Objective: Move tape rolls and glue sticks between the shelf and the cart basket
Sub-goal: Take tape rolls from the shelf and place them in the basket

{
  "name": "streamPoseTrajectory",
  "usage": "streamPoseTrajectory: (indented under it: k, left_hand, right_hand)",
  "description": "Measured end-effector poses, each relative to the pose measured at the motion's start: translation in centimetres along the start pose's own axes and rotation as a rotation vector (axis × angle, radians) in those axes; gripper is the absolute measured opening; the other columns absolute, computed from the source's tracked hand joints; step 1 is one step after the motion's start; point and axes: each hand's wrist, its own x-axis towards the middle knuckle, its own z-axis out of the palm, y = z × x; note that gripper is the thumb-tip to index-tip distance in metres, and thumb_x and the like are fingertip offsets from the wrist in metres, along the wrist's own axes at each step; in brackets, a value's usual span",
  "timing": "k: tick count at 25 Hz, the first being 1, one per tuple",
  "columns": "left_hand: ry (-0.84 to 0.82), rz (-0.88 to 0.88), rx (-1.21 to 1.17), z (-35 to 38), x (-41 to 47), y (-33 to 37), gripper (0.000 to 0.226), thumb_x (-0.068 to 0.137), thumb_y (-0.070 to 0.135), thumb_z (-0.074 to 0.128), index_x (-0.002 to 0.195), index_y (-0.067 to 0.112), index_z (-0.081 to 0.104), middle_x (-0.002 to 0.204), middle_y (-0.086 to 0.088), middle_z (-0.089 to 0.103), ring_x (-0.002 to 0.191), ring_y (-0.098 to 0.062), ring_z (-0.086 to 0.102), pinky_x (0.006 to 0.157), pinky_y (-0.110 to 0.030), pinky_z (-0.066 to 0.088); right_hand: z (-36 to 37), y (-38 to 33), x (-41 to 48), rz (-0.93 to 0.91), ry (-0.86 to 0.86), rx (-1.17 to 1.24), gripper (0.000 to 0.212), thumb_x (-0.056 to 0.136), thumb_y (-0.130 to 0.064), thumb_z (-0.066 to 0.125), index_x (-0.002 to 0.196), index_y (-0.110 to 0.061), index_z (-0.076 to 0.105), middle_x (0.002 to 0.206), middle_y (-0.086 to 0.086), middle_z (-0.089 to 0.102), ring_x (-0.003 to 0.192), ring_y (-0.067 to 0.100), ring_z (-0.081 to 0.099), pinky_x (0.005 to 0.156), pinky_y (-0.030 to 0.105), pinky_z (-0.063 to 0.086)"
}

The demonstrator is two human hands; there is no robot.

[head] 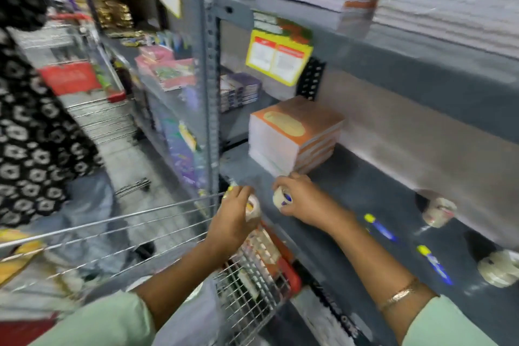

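Hands over shelf edge: your left hand [236,212] is grasping one tape roll [252,206], right hand [302,199] another tape roll [282,198], fingers clenched w/ both above the cart basket [252,284]. Risk: you're slipping one past the rim.

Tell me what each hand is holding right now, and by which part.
The left hand holds a tape roll, fingers wrapped over its outer rim. The right hand holds another tape roll the same way, around its rim, above the shelf.
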Motion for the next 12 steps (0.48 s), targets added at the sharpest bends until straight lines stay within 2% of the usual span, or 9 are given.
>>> streamPoseTrajectory:
  k: [5, 8, 10, 12]
  left_hand:
    - [-0.003, -0.394, 0.06, -0.1, -8.2, -13.6, 0.044, 0.076, 0.01, 0.066, 0.116, 0.008, 0.049, 0.119, -0.013, 0.051, 0.111, -0.032, 0.051, 0.091, -0.04, 0.044]
    - [-0.067, -0.531, 0.114, 2.8, -12.4, -19.9, 0.041, 0.077, 0.009, 0.063, 0.115, 0.006, 0.049, 0.117, -0.015, 0.053, 0.112, -0.035, 0.049, 0.088, -0.036, 0.038]
    - [-0.138, -0.632, 0.122, 5.0, -14.3, -22.6, 0.051, 0.079, 0.012, 0.064, 0.125, 0.009, 0.041, 0.123, -0.012, 0.048, 0.117, -0.033, 0.045, 0.092, -0.04, 0.041]
    - [-0.211, -0.702, 0.124, 7.6, -16.0, -25.2, 0.049, 0.081, 0.011, 0.062, 0.124, 0.011, 0.039, 0.126, -0.012, 0.043, 0.119, -0.031, 0.042, 0.089, -0.041, 0.047]
  right_hand:
    - [13.9, -7.9, 4.6, -0.209, -0.198, -0.007, 0.044, 0.079, -0.01, 0.063, 0.121, -0.011, 0.05, 0.126, 0.017, 0.046, 0.121, 0.034, 0.042, 0.099, 0.04, 0.042]
    - [23.7, -9.3, 5.1, -0.207, -0.364, -0.082, 0.046, 0.083, -0.006, 0.059, 0.127, -0.012, 0.045, 0.135, 0.015, 0.041, 0.125, 0.034, 0.038, 0.099, 0.042, 0.043]
    - [29.3, -8.4, 4.9, -0.179, -0.442, -0.137, 0.051, 0.085, -0.003, 0.056, 0.132, -0.013, 0.04, 0.14, 0.014, 0.036, 0.128, 0.034, 0.037, 0.097, 0.044, 0.045]
    - [33.9, -7.3, 4.2, -0.166, -0.513, -0.178, 0.047, 0.087, -0.001, 0.05, 0.132, -0.011, 0.04, 0.143, 0.018, 0.033, 0.13, 0.035, 0.036, 0.099, 0.046, 0.043]
